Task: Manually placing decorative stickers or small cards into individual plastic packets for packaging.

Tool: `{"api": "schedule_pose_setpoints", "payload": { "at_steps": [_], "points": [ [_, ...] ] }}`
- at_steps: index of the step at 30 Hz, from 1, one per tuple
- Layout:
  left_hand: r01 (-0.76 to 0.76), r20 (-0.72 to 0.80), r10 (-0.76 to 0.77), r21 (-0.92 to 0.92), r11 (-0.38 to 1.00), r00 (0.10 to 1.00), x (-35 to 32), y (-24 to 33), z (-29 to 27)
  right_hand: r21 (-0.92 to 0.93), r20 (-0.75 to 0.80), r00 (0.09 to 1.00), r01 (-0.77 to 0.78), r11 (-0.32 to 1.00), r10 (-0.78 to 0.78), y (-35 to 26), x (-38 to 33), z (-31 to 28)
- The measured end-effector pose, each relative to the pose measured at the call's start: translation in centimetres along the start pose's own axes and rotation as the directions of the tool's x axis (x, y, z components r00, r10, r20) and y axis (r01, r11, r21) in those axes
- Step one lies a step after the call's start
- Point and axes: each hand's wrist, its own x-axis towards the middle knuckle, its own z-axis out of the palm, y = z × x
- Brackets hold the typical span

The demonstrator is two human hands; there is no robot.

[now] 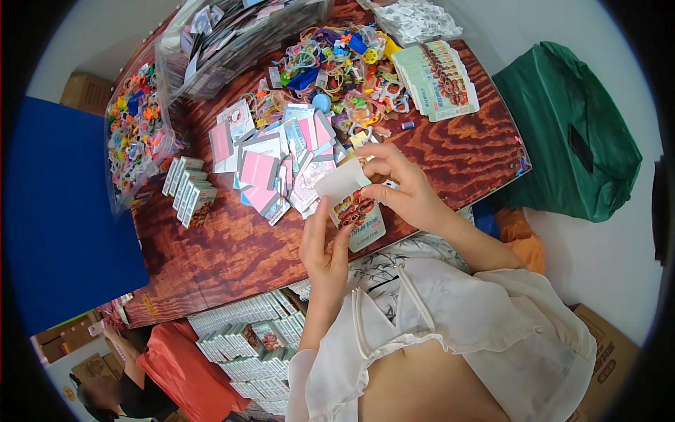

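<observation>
The person's left hand (325, 246) has thumb and forefinger closed upon the small printed box (363, 224), which is held at the near edge of the tabletop (204, 264), its white flap (339, 181) standing open; the right hand (404, 188) is at the upper end of this box, its thumb against the side and its forefinger spread apart near the flap; whether these right fingers grip something, one cannot tell; just beyond the box lies a loose pile of cards (259, 169), and behind it, toward the far edge, a heap of colourful trinkets (344, 60); flat cartons (446, 88) lie overlapped near the right edge; a row of filled-out boxes (198, 200) stands near the left edge, beside a clear bag (130, 151) of small bright pieces.
</observation>
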Motion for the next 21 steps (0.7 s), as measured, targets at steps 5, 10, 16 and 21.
{"api": "schedule_pose_setpoints", "payload": {
  "at_steps": [5,10,16,21],
  "points": [
    [0.063,0.147,-0.072,0.065,0.996,0.987,0.5,-0.4,-1.5,-0.031,0.113,0.993,0.034,0.999,-0.031,0.3,0.4,-0.9],
    [0.164,0.135,-0.141,-0.18,0.97,0.981,-0.1,-0.2,-0.7,-0.012,0.216,0.975,0.056,0.998,-0.052,1.0,0.3,-1.0],
    [0.193,0.205,-0.167,-0.116,0.974,0.965,0.3,0.1,-0.5,-0.288,0.116,0.99,0.107,0.952,-0.076,0.8,0.2,-0.3],
    [0.192,0.231,-0.157,-0.142,0.971,0.96,0.5,0.0,-0.5,-0.311,0.07,0.996,-0.032,0.95,0.057,0.4,0.8,-0.5]
  ]
}}
